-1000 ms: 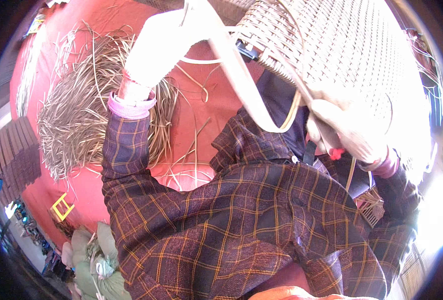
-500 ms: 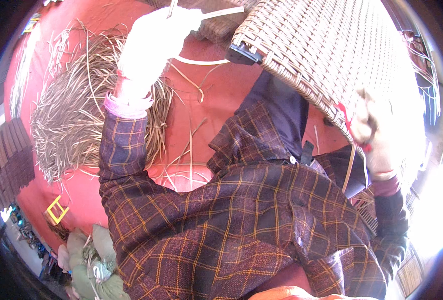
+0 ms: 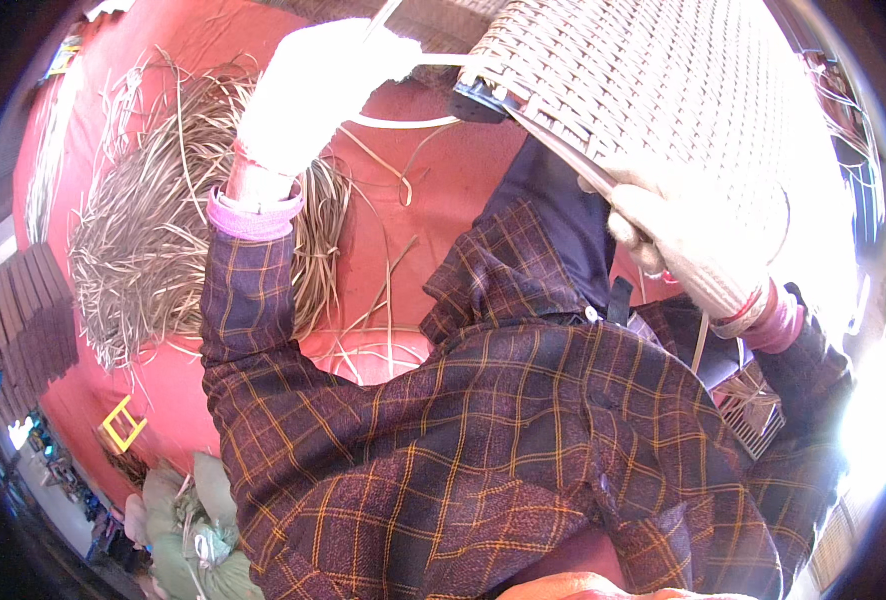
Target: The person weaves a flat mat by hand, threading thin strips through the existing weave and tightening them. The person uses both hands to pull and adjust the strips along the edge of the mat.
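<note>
A woven wicker panel with a black corner piece slants across the upper right, over my leg. My gloved left hand, bleached by glare, is closed on a pale weaving strip that runs toward the panel's corner. A piece of strip also sticks up from the hand. At the panel's near edge my gloved right hand is closed round a flat brownish strip. That strip stretches taut along the edge to the black corner piece. Glare hides part of the panel behind the right hand.
A large bundle of loose brown strips lies on the red sheet to the left. Lower left are a yellow frame-like piece and a green sack. Single strips lie scattered near my leg.
My right hand has moved left and up along the panel's edge and now grips the flat strip there. The left hand has shifted slightly right and down.
</note>
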`<action>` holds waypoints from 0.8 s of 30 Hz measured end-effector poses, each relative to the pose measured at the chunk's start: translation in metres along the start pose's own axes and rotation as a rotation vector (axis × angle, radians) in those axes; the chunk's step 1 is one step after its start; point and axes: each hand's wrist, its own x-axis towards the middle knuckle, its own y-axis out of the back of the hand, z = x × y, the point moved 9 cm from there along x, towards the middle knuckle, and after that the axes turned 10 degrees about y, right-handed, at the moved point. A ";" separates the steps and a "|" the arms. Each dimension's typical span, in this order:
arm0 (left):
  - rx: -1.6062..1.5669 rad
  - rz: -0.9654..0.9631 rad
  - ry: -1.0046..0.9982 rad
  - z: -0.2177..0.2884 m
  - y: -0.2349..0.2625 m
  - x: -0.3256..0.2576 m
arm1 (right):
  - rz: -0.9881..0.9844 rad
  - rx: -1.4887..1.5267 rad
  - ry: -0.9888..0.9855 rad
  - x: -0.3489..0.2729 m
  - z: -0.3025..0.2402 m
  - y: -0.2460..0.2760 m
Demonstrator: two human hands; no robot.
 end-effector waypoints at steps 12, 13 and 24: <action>0.266 0.038 -0.150 0.009 -0.002 -0.005 | -0.027 0.277 0.089 0.018 -0.009 -0.013; 0.261 0.036 -0.127 0.006 -0.002 -0.005 | -0.016 -0.018 0.223 0.026 -0.020 -0.010; 0.606 0.122 -0.510 0.038 -0.011 -0.016 | 0.154 -0.676 0.461 0.035 -0.042 -0.005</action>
